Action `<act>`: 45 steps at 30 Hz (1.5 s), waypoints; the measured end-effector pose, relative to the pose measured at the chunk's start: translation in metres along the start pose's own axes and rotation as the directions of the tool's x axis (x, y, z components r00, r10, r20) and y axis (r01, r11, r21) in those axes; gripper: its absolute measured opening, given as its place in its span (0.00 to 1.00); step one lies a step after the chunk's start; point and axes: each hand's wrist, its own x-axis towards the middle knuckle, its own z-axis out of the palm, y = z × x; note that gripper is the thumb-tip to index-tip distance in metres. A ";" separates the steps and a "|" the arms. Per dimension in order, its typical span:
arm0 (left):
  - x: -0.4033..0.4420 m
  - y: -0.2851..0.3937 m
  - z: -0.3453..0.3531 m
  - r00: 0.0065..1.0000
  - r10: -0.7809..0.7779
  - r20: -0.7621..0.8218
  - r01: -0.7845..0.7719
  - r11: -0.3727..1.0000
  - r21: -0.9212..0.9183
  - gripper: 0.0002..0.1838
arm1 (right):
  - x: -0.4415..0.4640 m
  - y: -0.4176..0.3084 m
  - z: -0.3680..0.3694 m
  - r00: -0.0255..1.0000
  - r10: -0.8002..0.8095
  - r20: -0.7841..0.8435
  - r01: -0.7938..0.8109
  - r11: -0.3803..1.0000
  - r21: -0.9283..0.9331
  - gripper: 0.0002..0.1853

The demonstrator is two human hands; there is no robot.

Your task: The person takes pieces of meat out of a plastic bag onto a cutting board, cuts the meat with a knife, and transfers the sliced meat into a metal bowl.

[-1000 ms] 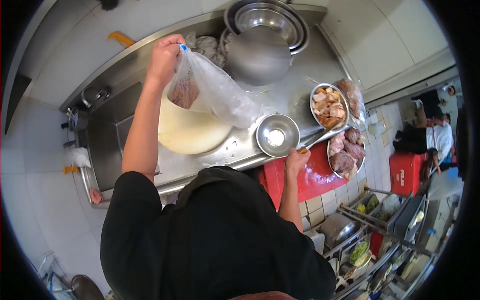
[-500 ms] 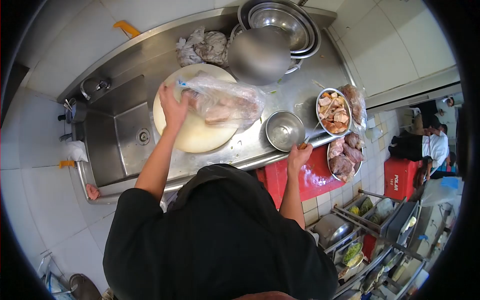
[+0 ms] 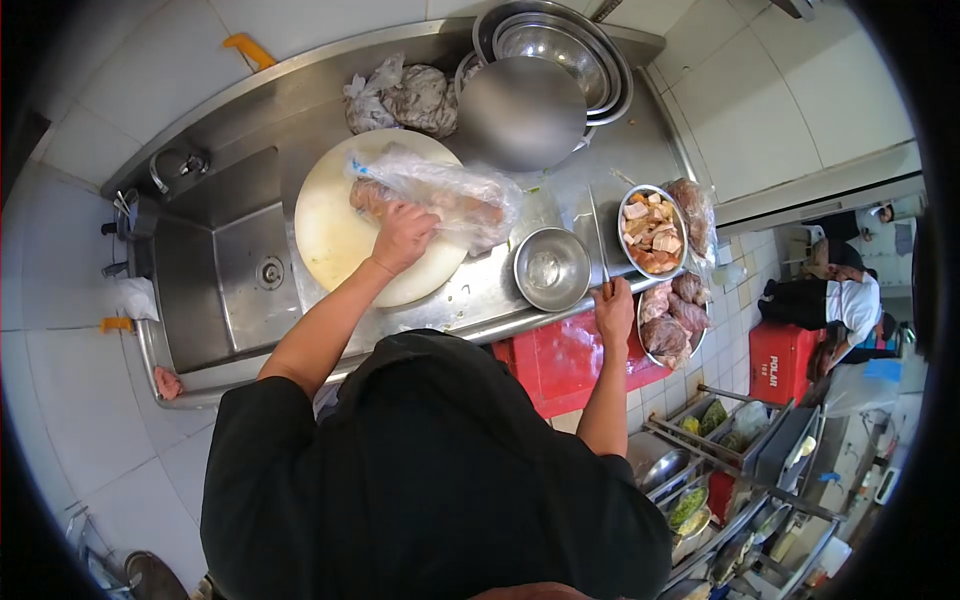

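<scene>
A clear plastic bag (image 3: pixel 478 195) with pieces of meat (image 3: pixel 372 198) in it lies across the round white cutting board (image 3: pixel 330 262); some of the meat shows at the bag's left end. My left hand (image 3: pixel 405 235) is closed on the near side of the bag, over the board. In my right hand (image 3: pixel 613 308), at the sink's front edge, is a knife (image 3: pixel 599 235), gripped by its brown handle with the blade pointing away from me. Between my hands stands a small steel bowl (image 3: pixel 552 268), to the left of the knife.
Cut meat fills a bowl (image 3: pixel 652 230) at the right, with another bowl of larger pieces (image 3: pixel 672 322) below. Nested steel bowls (image 3: pixel 555 45) and bagged food (image 3: pixel 420 100) stand behind. The sink basin (image 3: pixel 220 290) is left. Two people (image 3: pixel 850 300) are far right.
My left hand has moved from the bag's left end to its near side, further right. The knife has swung into plain view, its blade now pointing away from me.
</scene>
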 end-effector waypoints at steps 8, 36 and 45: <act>0.060 0.033 -0.093 0.835 -0.434 -0.338 0.249 0.846 -0.472 0.06 | 0.001 0.012 0.013 0.997 -0.045 0.057 0.052 0.990 -0.131 0.19; 0.082 -0.007 -0.144 0.829 -0.559 -0.013 0.471 0.711 -0.522 0.19 | 0.014 -0.315 0.109 0.882 -0.463 -0.090 0.436 0.727 0.531 0.13; -0.073 0.015 -0.059 0.874 -0.391 -0.290 0.386 0.919 -0.075 0.28 | 0.026 -0.327 0.075 0.849 -0.304 0.432 -0.404 0.154 0.902 0.10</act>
